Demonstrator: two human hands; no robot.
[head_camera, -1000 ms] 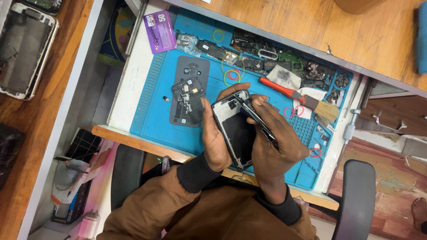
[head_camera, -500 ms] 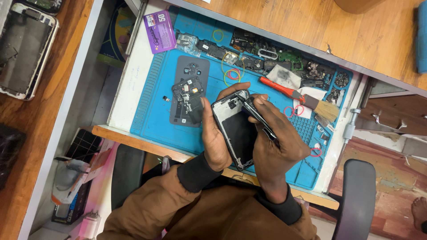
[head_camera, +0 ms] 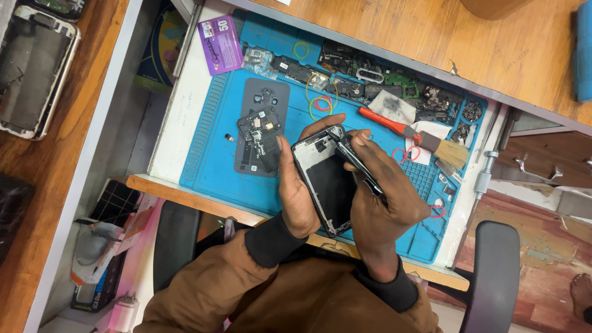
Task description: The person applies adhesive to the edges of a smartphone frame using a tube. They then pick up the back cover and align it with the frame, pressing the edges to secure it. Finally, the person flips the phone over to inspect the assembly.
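Note:
My left hand grips an opened black phone by its left edge, back side up, over the blue work mat. My right hand holds a thin black tool like a pen, and its tip rests at the top corner of the phone near the camera area. Just left of my left hand, a dark grey pad carries removed phone parts. Both sleeves are brown with black cuffs.
A red-handled brush, rubber bands, loose circuit parts and a purple card lie along the mat's far side. A phone frame rests on the wooden counter at left. A chair armrest is at right.
The tool tip has shifted slightly toward the phone's top corner. Both hands keep their grip and stay in nearly the same place.

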